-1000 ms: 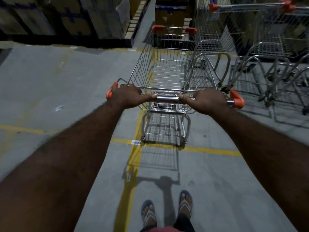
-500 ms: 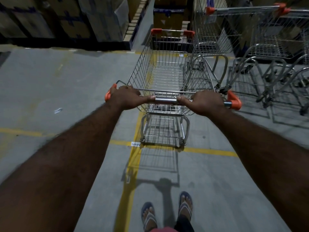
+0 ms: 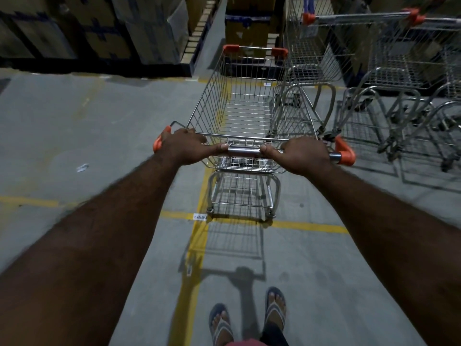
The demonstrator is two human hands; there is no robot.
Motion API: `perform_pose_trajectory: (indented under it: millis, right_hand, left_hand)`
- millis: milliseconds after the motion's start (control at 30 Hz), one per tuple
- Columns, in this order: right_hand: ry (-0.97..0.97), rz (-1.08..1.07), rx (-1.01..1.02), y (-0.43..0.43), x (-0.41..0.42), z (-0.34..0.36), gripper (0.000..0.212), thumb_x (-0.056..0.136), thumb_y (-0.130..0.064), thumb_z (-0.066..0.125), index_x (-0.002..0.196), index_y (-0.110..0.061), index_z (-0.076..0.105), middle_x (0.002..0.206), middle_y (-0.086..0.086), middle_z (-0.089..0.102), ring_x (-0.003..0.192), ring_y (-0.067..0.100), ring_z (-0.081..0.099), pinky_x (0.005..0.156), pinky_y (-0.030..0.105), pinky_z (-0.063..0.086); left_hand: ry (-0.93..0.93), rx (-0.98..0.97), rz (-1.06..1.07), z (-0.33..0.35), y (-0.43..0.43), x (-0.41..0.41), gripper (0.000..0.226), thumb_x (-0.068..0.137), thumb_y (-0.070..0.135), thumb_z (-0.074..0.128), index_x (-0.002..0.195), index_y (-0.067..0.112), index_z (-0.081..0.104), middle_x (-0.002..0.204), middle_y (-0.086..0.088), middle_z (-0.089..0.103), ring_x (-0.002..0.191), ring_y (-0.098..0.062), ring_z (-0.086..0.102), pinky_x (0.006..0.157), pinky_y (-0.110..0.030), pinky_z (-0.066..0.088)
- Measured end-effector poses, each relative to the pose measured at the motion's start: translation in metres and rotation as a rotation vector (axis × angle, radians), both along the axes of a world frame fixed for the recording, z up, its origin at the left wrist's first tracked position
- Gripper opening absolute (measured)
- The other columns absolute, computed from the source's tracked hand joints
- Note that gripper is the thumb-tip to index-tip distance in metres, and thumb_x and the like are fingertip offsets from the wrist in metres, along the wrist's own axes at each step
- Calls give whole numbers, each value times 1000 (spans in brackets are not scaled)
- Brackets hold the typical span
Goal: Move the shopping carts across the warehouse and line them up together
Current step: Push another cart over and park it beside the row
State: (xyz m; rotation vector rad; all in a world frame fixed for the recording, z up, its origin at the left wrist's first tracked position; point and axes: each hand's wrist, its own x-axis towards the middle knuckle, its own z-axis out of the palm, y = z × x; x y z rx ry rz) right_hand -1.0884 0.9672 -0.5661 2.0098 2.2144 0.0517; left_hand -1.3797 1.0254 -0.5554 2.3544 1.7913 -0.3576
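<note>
An empty wire shopping cart (image 3: 245, 113) with orange corner caps stands right in front of me on the grey floor. Its chrome handle bar (image 3: 243, 150) runs between my two hands. My left hand (image 3: 185, 148) grips the bar's left end beside an orange cap. My right hand (image 3: 303, 156) grips the right part of the bar. To the right stands a row of parked carts (image 3: 399, 78), nested side by side, the nearest one (image 3: 310, 61) almost touching my cart's right side.
Stacked cardboard boxes (image 3: 94, 31) on dark racking line the far left. More boxes (image 3: 249, 28) stand straight ahead past the cart's front. Yellow floor lines (image 3: 197, 245) cross under the cart. My sandalled feet (image 3: 247, 318) are at the bottom. Open floor lies to the left.
The cart and both hands have shifted slightly left and down in view, and the cart's front sits closer to the boxes ahead. Both grips are unchanged.
</note>
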Motion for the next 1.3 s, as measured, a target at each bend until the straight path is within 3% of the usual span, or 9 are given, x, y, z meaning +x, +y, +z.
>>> perform_pose_trajectory:
  millis: [200,333,400,600,967,1033,1133,1200,1300]
  right_hand:
    - [86,-29,27,0,0,-3,107,78,-92,-3,88,-16,72,75,5,62,74,23,61,70,32,49]
    - [164,-56,42,-2,-1,1,105,80,-91,7,131,-18,62,129,13,61,116,34,58,92,48,49]
    - [180,-75,1,-4,-2,6,107,79,-92,6,139,-19,57,139,14,55,124,34,54,94,50,47]
    - [194,-96,-70,-1,-2,9,107,77,-94,5,131,-22,63,138,14,54,121,35,57,93,50,49]
    - [202,-87,-125,-3,1,11,105,77,-94,3,135,-26,60,140,12,51,125,34,55,97,53,47]
    - [212,-85,-131,-4,2,13,105,78,-93,4,137,-25,59,141,12,51,125,35,54,97,54,46]
    - [231,-80,-154,-7,3,19,98,84,-89,10,143,-24,53,148,13,45,131,36,50,98,53,42]
    - [243,-89,-207,-5,4,21,94,86,-87,14,148,-24,48,153,14,40,135,37,46,102,55,40]
    - [366,-87,-266,5,8,24,101,80,-91,12,144,-23,51,148,15,49,131,35,50,104,54,43]
  left_hand:
    - [-25,17,16,-1,1,-1,125,57,105,-1,149,31,44,160,-8,35,150,-27,24,116,-64,8]
    - [-20,5,5,2,0,0,123,58,103,0,151,32,40,162,-7,30,151,-29,19,116,-64,6]
    - [-1,-25,1,3,1,1,123,58,103,-1,152,33,39,163,-7,27,152,-29,16,117,-65,5]
    - [-10,-92,23,5,3,7,121,58,103,1,152,35,37,164,-3,27,152,-31,14,116,-65,2]
    - [-146,-178,103,4,9,11,134,45,111,14,148,31,46,160,-6,36,149,-32,26,118,-57,22]
    - [-162,-206,126,8,8,16,121,57,106,24,148,29,46,160,-7,36,148,-32,26,119,-54,22]
    - [-200,-249,123,14,4,28,74,91,75,41,140,23,55,152,-11,47,139,-32,40,114,-47,32]
    - [-198,-243,117,16,2,40,71,92,73,38,136,21,58,145,-12,53,132,-31,46,108,-44,38]
    - [-181,-195,106,24,-2,71,73,92,71,40,147,23,48,152,-11,46,141,-32,37,113,-49,33]
